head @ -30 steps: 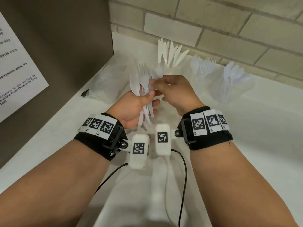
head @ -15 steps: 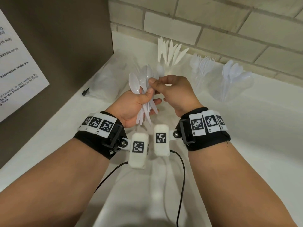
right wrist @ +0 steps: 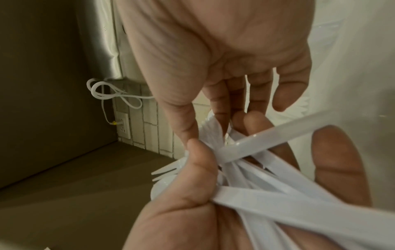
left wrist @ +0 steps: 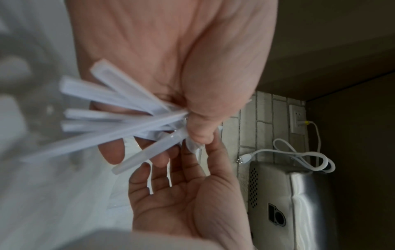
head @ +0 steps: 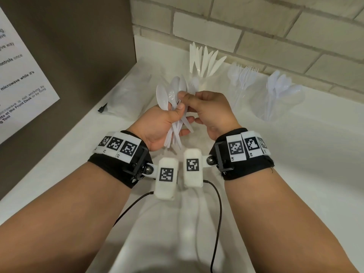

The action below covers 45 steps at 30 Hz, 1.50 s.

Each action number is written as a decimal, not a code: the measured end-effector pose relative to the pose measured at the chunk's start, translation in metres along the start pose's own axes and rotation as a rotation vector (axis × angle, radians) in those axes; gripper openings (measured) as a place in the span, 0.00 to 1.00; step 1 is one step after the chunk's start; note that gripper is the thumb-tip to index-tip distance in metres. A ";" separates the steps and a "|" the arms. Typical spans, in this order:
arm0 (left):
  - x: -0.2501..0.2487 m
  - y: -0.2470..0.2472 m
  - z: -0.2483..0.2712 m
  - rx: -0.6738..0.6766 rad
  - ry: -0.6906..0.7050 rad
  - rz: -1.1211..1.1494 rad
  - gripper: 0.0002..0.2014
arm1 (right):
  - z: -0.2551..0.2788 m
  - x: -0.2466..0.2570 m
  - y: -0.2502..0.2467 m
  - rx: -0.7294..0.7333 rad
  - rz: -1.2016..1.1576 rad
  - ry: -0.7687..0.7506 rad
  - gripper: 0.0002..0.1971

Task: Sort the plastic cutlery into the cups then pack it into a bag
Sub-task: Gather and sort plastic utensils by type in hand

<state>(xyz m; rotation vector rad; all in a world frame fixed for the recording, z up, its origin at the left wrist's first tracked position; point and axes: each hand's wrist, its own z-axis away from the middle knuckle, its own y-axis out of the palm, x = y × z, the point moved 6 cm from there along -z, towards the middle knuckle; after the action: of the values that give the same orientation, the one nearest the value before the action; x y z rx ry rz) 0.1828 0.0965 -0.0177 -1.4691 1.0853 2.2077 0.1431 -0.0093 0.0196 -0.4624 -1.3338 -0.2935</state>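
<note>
My left hand (head: pixel 165 123) grips a fanned bundle of white plastic cutlery (head: pixel 167 95), mostly spoons, heads up and handles (left wrist: pixel 111 104) sticking out below the palm. My right hand (head: pixel 208 109) meets it from the right and pinches one piece at the head of the bundle, between thumb and fingers (right wrist: pixel 215 104). Which piece it is I cannot tell; fork tines (right wrist: pixel 164 170) show beside the left thumb. At the back stand three clear cups: one with knives (head: pixel 204 60), one with forks (head: pixel 244 79), one with spoons (head: pixel 279 89).
A clear plastic bag (head: pixel 128 95) lies on the white counter (head: pixel 295 154) at the back left, against a brown wall with a paper notice (head: pixel 19 75). A brick wall (head: pixel 256 36) runs behind the cups. Cables hang from both wrist cameras.
Both hands stay together above the counter. The right fingers have shifted left over the heads of the bundle, and the spoon bowls have fanned out more.
</note>
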 end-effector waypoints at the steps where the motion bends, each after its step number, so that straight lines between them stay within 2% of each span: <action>1: -0.001 0.001 0.000 0.003 0.006 0.001 0.11 | 0.000 0.001 0.000 -0.004 0.003 0.006 0.08; 7: -0.001 0.001 0.000 -0.026 0.016 -0.007 0.10 | -0.001 0.001 0.002 -0.018 0.045 0.007 0.05; 12: 0.000 0.001 0.001 -0.039 0.024 -0.076 0.09 | -0.003 0.004 0.007 -0.088 0.143 -0.026 0.15; 14: -0.001 0.000 0.001 -0.056 0.026 -0.097 0.09 | -0.004 0.004 0.007 -0.115 0.189 -0.018 0.14; 19: -0.003 -0.001 -0.001 -0.056 0.027 -0.127 0.11 | -0.008 -0.002 0.009 -0.073 0.170 0.032 0.15; 24: -0.001 -0.011 -0.006 -0.148 0.002 -0.073 0.09 | -0.008 -0.004 0.010 -0.065 0.006 0.052 0.11; 27: 0.000 -0.017 -0.008 -0.187 -0.004 -0.028 0.08 | -0.006 0.007 -0.003 -0.181 -0.043 -0.050 0.09; 30: 0.002 -0.020 -0.007 -0.188 -0.009 -0.086 0.08 | -0.002 0.022 -0.018 -0.306 -0.173 -0.184 0.07; 33: 0.005 -0.016 -0.004 -0.118 -0.022 -0.146 0.08 | -0.002 0.031 -0.017 -0.245 -0.129 -0.214 0.07; 36: 0.006 -0.013 -0.004 -0.079 -0.030 -0.168 0.08 | -0.006 0.024 -0.008 -0.087 0.018 -0.130 0.07; 39: 0.006 -0.011 -0.004 -0.053 -0.034 -0.220 0.08 | -0.006 0.013 -0.006 0.017 -0.006 -0.059 0.13; 42: 0.008 -0.010 -0.004 -0.026 -0.059 -0.288 0.10 | -0.007 0.007 -0.008 -0.008 -0.005 -0.021 0.16; 45: 0.011 -0.008 -0.004 -0.005 -0.063 -0.329 0.08 | -0.009 0.008 -0.008 -0.051 0.038 -0.049 0.09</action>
<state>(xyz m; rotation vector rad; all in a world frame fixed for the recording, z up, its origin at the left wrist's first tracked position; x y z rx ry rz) 0.1857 0.0972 -0.0314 -1.4504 0.7550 2.0113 0.1493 -0.0204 0.0272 -0.5402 -1.3665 -0.2864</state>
